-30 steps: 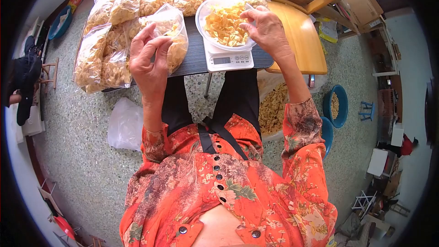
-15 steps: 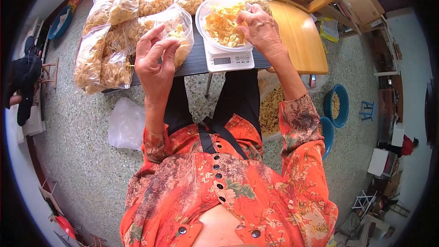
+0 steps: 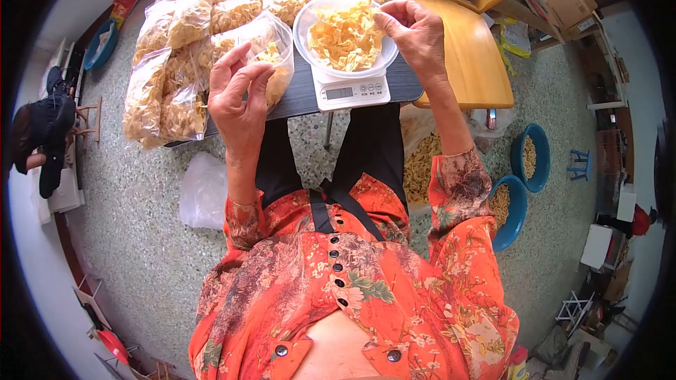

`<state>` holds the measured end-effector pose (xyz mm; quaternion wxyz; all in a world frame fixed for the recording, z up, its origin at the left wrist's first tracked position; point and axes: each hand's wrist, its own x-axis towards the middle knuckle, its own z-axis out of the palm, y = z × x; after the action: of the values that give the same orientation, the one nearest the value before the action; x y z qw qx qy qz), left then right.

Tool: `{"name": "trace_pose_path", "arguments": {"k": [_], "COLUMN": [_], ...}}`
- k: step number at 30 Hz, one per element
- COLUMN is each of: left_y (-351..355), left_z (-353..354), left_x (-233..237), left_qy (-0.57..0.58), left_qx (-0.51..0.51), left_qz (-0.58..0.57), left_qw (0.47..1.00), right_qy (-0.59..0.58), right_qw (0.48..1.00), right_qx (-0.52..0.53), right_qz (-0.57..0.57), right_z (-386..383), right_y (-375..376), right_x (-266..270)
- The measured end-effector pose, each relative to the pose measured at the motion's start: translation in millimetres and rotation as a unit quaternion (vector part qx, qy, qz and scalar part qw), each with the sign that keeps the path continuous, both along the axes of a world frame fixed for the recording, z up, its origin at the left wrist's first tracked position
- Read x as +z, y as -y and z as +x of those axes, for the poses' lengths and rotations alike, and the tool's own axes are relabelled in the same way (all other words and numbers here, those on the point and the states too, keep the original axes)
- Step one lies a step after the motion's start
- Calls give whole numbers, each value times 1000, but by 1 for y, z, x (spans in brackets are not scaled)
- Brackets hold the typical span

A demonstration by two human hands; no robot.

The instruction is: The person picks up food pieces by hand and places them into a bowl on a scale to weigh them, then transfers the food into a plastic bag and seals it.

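A white digital scale (image 3: 338, 102) stands at the near edge of the dark table. On it sits a clear plastic bowl (image 3: 301, 41) heaped with pale yellow, dried-looking flakes (image 3: 345, 39). My right hand (image 3: 420, 39) is at the bowl's right rim, thumb and forefinger closed on it. Left of the scale, an opened clear plastic bag (image 3: 283, 48) with some flakes inside leans toward me. My left hand (image 3: 238, 91) overlaps its near side, thumb and forefinger pinched at the plastic and the other fingers raised.
Filled bags (image 3: 243, 10) cover the table's back and left. A wooden chair (image 3: 458, 49) adjoins its right side. Blue basins (image 3: 517, 218) and a large sack of flakes (image 3: 422, 169) stand on the floor. A person in dark clothes (image 3: 49, 123) is at far left.
My right hand has drawn back from over the flakes to the bowl's right rim. My left hand keeps its pinch by the bag. The whole view has shifted slightly.
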<state>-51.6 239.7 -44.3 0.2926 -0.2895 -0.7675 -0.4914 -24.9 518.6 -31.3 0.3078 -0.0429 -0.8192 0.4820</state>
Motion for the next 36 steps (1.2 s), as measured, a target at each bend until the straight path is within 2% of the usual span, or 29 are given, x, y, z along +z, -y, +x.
{"name": "trace_pose_path", "arguments": {"k": [1,2,3,5,6,9,13,16,17,19,20,22,23,25,27,30,32,33,36], "left_y": [-1,-3,-5,-6,-9,-11,-17,-18,-19,-20,-21,-18,-17,-11,-5,1,1,1,-1], "left_z": [0,0,1,1,2,2,4,7,7,8,11,11,10,8,5,-1,0,0,2], "left_x": [1,3,6,9,10,12,11,13,13,12,13,11,9,8,8,7,8,8,9], "left_qy": [3,5,2,0,4,14,9,5,4,3,3,-3,-9,2,11,22,26,28,28], "left_qx": [5,11,11,12,8,-3,-3,-9,-7,-9,-3,1,4,6,9,40,37,35,22], "left_qz": [-3,-7,-9,-6,-2,-12,-23,-27,-27,-17,-18,-16,-14,0,16,8,10,9,13], "left_qw": [1000,1000,1000,1000,1000,1000,1000,1000,1000,1000,1000,1000,1000,1000,1000,999,999,999,999], "right_qy": [23,19,16,5,3,-23,-35,-92,-92,-53,-85,-81,-72,-106,-76,-46,39,40,16], "right_qw": [983,944,944,823,798,768,770,842,842,931,963,986,995,992,993,998,997,997,980], "right_qx": [13,68,69,102,94,123,136,136,139,109,89,74,45,-19,-63,-40,-17,-17,27], "right_qz": [-181,-321,-323,-559,-595,-628,-623,-513,-513,-344,-242,-122,-59,-62,-62,-24,62,64,195], "right_z": [-1,-3,-4,-9,-12,-12,-3,-3,-2,-2,-12,-12,-6,-2,-1,-4,-3,-5,-18], "right_y": [-1,-5,-6,-1,0,8,31,59,70,91,100,104,103,89,63,31,24,23,21], "right_x": [0,-3,-5,-9,-10,-6,22,35,36,39,26,19,26,28,24,7,3,0,-8]}}
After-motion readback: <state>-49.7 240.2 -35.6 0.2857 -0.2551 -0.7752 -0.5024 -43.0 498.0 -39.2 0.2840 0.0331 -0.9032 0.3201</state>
